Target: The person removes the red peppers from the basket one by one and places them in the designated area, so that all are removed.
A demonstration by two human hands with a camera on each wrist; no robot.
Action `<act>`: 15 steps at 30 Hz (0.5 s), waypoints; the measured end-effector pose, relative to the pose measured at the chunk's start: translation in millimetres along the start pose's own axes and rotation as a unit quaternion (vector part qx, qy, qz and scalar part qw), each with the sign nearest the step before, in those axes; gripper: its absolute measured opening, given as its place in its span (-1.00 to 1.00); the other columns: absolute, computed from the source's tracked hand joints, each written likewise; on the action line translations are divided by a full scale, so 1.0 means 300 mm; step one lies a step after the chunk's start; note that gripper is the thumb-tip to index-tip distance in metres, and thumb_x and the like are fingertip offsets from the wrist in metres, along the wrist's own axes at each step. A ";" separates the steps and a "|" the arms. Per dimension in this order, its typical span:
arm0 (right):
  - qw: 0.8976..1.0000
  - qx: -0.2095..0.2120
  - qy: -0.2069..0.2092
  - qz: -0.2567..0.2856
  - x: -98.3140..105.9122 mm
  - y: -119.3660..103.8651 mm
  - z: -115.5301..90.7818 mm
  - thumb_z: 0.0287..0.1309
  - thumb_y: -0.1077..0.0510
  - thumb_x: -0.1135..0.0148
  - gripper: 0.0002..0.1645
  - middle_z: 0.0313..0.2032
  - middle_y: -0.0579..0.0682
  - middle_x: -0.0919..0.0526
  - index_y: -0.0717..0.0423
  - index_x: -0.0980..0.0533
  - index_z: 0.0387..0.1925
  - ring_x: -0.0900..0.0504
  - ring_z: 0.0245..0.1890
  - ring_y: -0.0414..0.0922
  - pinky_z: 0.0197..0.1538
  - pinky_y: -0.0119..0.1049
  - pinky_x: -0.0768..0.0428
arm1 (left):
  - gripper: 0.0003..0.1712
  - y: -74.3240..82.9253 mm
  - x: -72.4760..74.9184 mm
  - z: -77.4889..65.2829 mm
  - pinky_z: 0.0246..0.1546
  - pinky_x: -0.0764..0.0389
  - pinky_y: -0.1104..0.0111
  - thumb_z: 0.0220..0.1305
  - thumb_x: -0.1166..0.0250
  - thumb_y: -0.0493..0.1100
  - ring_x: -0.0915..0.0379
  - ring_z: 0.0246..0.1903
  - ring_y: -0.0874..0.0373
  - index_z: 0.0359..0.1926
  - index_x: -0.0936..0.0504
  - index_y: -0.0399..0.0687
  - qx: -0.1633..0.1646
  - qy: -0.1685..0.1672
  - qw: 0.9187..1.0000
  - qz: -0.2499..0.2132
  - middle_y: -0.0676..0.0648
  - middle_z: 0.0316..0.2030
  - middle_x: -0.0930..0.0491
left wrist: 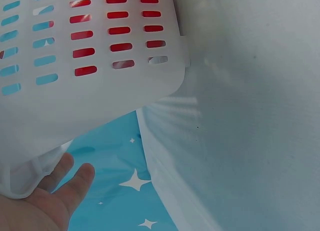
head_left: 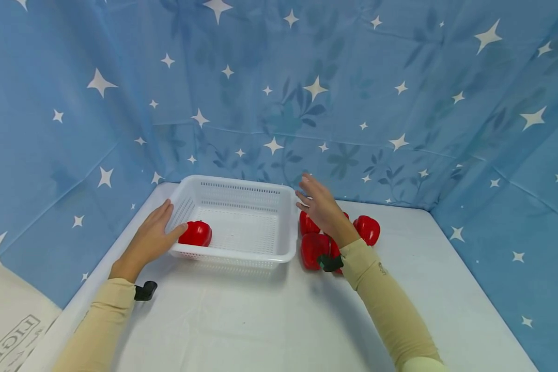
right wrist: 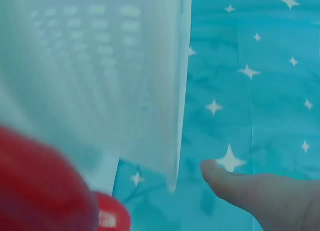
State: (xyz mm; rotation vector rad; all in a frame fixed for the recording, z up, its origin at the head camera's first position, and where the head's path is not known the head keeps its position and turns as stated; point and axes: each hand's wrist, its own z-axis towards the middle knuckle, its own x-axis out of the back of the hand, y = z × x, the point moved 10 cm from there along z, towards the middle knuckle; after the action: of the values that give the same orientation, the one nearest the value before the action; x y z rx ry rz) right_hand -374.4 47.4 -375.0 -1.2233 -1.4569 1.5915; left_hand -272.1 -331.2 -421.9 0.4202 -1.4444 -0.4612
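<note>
A white plastic basket (head_left: 242,254) with slotted walls stands on the table's left half. Inside its near left corner lies one glossy red fruit (head_left: 199,233), apple-like in shape. My left hand (head_left: 151,235) is at the basket's left side, thumb reaching over the rim near that fruit; in the left wrist view its fingers (left wrist: 82,178) extend beside the rim. Just past the right rim, my right hand (head_left: 323,205) hovers with fingers spread and nothing held. Several more red fruits (head_left: 313,250) sit below it, partly hidden by the hand and sleeve.
A white-covered table (head_left: 242,320) carries everything. Blue star-patterned curtains (head_left: 279,103) close off its back and sides. A pale printed cloth (head_left: 14,320) hangs at the lower left. Each wrist wears a small black camera (head_left: 145,291).
</note>
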 end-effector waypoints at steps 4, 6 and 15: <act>1.000 -0.001 -0.012 0.009 -0.061 0.011 0.009 0.60 -0.11 -0.10 -0.06 0.70 0.07 0.05 -0.07 0.10 0.76 -0.01 0.67 0.17 0.62 0.07 -0.17 | 0.09 0.000 -0.004 -0.001 0.34 -0.14 -0.55 0.54 -0.19 0.22 0.16 0.57 -0.50 0.68 0.10 -0.37 0.001 -0.001 1.000 0.002 -0.41 0.67 0.18; 1.000 0.001 -0.018 0.018 -0.092 0.011 0.012 0.61 -0.10 -0.09 -0.08 0.70 0.07 0.04 -0.07 0.08 0.75 -0.01 0.67 0.17 0.63 0.07 -0.16 | 0.08 -0.001 -0.004 -0.001 0.35 -0.12 -0.54 0.54 -0.19 0.21 0.16 0.58 -0.49 0.68 0.09 -0.38 0.001 -0.002 1.000 0.005 -0.41 0.67 0.18; 0.999 -0.002 -0.036 -0.002 -0.236 -0.001 0.038 0.65 -0.08 -0.08 -0.14 0.70 0.12 0.01 0.01 0.00 0.74 -0.02 0.66 0.20 0.63 0.10 -0.13 | 0.07 0.010 0.002 -0.002 0.37 -0.09 -0.54 0.56 -0.16 0.21 0.17 0.58 -0.50 0.67 0.10 -0.40 -0.002 -0.004 1.000 0.005 -0.42 0.67 0.19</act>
State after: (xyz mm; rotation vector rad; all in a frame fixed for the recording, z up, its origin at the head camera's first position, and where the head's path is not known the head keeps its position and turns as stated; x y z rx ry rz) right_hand -359.8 -21.3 -360.6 -1.1755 -1.5079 1.6467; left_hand -271.1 -329.0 -419.7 0.4082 -1.4527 -0.4591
